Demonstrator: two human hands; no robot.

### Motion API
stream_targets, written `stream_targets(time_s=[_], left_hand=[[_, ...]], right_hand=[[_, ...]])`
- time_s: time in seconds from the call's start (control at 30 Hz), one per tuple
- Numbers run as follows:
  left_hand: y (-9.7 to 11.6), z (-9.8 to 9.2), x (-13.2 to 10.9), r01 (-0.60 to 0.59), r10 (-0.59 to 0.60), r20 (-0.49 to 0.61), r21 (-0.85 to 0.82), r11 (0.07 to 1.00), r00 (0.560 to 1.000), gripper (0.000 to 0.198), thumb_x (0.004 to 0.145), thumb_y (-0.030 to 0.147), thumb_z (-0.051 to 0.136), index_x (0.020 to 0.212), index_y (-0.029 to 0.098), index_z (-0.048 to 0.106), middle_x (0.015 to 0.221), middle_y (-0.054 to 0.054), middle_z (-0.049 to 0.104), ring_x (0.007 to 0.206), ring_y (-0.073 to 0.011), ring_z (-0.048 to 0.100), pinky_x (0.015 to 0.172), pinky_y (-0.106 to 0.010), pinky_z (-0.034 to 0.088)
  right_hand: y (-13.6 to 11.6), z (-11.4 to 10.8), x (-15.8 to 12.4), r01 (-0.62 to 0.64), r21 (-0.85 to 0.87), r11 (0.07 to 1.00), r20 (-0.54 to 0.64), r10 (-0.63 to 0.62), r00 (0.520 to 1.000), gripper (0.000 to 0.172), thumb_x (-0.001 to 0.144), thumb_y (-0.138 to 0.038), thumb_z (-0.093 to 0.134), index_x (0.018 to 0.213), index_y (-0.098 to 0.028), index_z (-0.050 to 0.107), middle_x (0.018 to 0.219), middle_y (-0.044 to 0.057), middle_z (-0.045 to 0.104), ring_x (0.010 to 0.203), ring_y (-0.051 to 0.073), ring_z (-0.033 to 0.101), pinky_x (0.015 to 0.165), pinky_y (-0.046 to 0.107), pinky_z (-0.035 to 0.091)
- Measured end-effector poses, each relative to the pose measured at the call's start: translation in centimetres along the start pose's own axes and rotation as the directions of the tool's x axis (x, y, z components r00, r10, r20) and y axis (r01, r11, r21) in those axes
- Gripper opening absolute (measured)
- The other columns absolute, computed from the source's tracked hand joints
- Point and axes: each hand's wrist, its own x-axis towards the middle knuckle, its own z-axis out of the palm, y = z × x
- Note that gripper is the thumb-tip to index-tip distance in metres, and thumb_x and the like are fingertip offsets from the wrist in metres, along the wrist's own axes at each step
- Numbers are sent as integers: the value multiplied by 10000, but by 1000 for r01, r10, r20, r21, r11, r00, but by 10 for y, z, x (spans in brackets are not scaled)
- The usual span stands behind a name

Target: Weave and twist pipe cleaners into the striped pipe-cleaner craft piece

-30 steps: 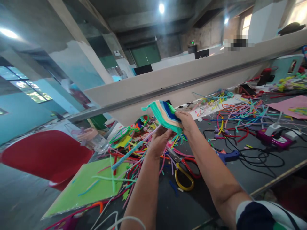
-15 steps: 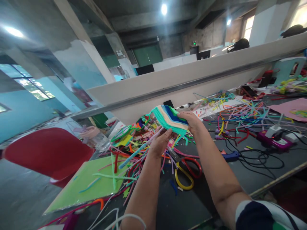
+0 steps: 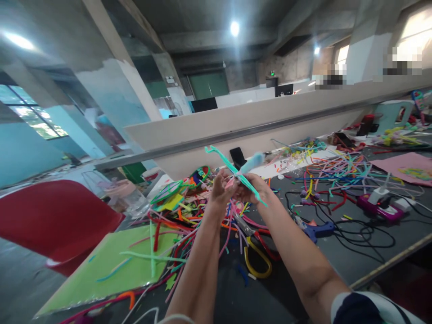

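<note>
Both hands meet above the desk around a striped pipe-cleaner panel [image 3: 224,158], now seen nearly edge-on as a thin turquoise line with bent ends. From its middle a fuzzy pale blue pipe-cleaner stick [image 3: 253,162] points up and away to the right. My left hand [image 3: 221,189] is closed at the left of the join, its fingertips pinching there. My right hand [image 3: 254,186] grips the panel from below and the right, fingers curled under it. The exact contact at the join is hidden by fingers. Scissors [image 3: 259,266] with yellow and red handles lie below, partly behind my right forearm.
Loose pipe cleaners [image 3: 189,211] heap left of and beneath my hands; more [image 3: 334,166] lie at right. A blue glue gun [image 3: 319,230] and purple power strip [image 3: 381,208] trail cables. A black phone [image 3: 238,157] leans on the partition. A red chair [image 3: 57,225] stands left.
The striped panel has turned from face-on to edge-on. The stick, which pointed down-left from my left hand, now points up-right. My hands have come closer together.
</note>
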Motion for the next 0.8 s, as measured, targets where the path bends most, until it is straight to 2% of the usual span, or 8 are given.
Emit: stream_targets(time_s=[0.1,0.23,0.33,0.43,0.5,0.63,0.7,0.8], left_hand=[[13,-7,0,41,-34,62,-127,991,997,564,560,198,825,1081,295,631,1162,-25,624,1110,-201,560,915,-319,460],[32,-23,-3,116,-88,146,-199,973,985,338,584,192,812,894,221,682,852,-7,685,793,-141,630,738,-253,507],[38,-31,-4,188,-160,131,-237,953,978,230,548,175,830,704,171,661,635,19,647,586,-104,593,594,-220,497],[38,-31,-4,258,-251,64,-284,923,966,187,588,197,819,678,157,660,582,21,642,498,-99,581,529,-226,496],[36,-28,-3,224,-243,-13,-343,912,970,181,604,202,815,693,159,663,633,9,678,537,-115,617,551,-239,515],[34,-22,2,66,-174,-189,-469,880,966,223,567,180,838,676,164,645,753,3,727,716,-152,680,674,-268,548],[33,-21,3,21,-154,-235,-486,874,960,226,574,179,836,701,168,649,775,5,733,764,-156,687,716,-274,550],[32,-21,5,-28,-122,-278,-481,876,953,238,590,175,829,758,171,661,833,-8,742,825,-164,691,765,-282,545]], right_hand=[[18,0,12,-23,-47,999,113,28,993,164,792,-308,529,700,-174,544,501,-18,546,433,106,469,562,283,495],[37,1,19,36,-169,985,171,-7,985,159,798,-339,557,742,-191,546,476,-49,470,420,101,407,563,299,490],[45,6,13,96,-234,967,174,-55,983,194,798,-392,562,790,-199,577,487,-38,491,449,120,441,556,305,495],[44,10,4,143,-297,944,114,-114,987,225,762,-423,586,812,-206,616,546,7,576,521,153,532,560,309,504],[37,7,1,156,-333,930,56,-145,988,221,730,-408,611,810,-203,639,577,34,616,556,168,576,576,315,514],[11,-10,2,127,-385,914,-13,-143,990,196,691,-310,647,817,-161,659,631,50,659,583,171,618,609,322,525],[-2,-17,0,207,-387,898,-37,-240,970,188,734,-326,639,820,-160,662,669,36,671,588,146,613,629,306,528],[-14,-18,-10,322,-389,863,44,-332,942,297,796,-444,602,884,-169,674,802,41,689,646,129,614,621,268,515]])
